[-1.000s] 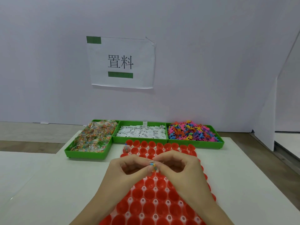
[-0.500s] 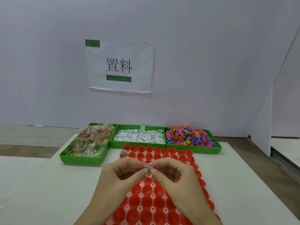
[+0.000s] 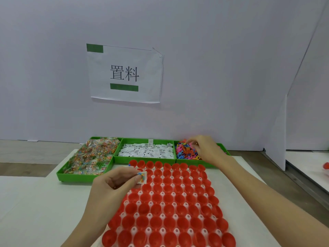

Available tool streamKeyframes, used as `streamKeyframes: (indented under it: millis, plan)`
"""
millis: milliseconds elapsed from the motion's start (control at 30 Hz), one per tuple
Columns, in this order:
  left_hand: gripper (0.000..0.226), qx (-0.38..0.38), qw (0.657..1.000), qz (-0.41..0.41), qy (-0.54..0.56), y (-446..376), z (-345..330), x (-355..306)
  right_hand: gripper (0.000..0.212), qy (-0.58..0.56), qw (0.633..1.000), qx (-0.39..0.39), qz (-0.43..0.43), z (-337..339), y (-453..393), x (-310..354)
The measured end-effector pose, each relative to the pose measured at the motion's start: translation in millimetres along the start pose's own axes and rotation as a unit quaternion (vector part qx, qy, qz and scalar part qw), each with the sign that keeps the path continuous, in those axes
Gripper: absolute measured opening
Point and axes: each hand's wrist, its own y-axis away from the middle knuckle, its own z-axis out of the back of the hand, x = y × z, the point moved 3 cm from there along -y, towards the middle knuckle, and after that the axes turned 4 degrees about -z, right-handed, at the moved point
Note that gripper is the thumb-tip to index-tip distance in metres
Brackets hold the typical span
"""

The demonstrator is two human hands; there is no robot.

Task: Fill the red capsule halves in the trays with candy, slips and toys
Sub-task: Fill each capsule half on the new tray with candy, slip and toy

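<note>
- My capsule halves (image 3: 169,198) are red, set in a white tray (image 3: 137,215).
- The bins (image 3: 144,158) at mid-frame are green.
- Toys (image 3: 185,151) are pink, blue, orange.
- Slips (image 3: 146,150) are white with black print.
- The sign (image 3: 124,73) is white, with black characters and green bars.

Bare table (image 3: 35,202) lies open at lower left of the frame, and a strip at right runs beside the capsule tray (image 3: 169,202). Three green bins (image 3: 114,158) line the far edge against the wall (image 3: 213,68), closing off the top of the workspace. The right hand (image 3: 204,148) and forearm cross above the tray's upper right corner into the right bin. The left hand (image 3: 114,184), pinching a packet (image 3: 142,177), overhangs the tray's upper left. A white panel (image 3: 277,139) stands at far right.
</note>
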Motion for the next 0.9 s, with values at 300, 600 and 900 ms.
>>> streamKeyframes:
  millis: [300, 600, 900]
  plan:
    - [0.013, 0.000, 1.000, -0.013, 0.004, -3.4, 3.4, 1.2, 0.030, 0.090, 0.988, 0.076, 0.102, -32.4, -14.4, -4.5]
    - [0.013, -0.001, 1.000, -0.006, -0.010, -5.3, 7.9, 5.3, 0.016, 0.114, 0.986, 0.005, 0.123, -37.9, -10.6, 4.3]
    - [0.012, -0.005, 1.000, 0.004, -0.005, -1.5, 3.1, 0.3, 0.009, -0.215, 0.969, -0.123, -0.019, -5.6, 41.8, 18.4]
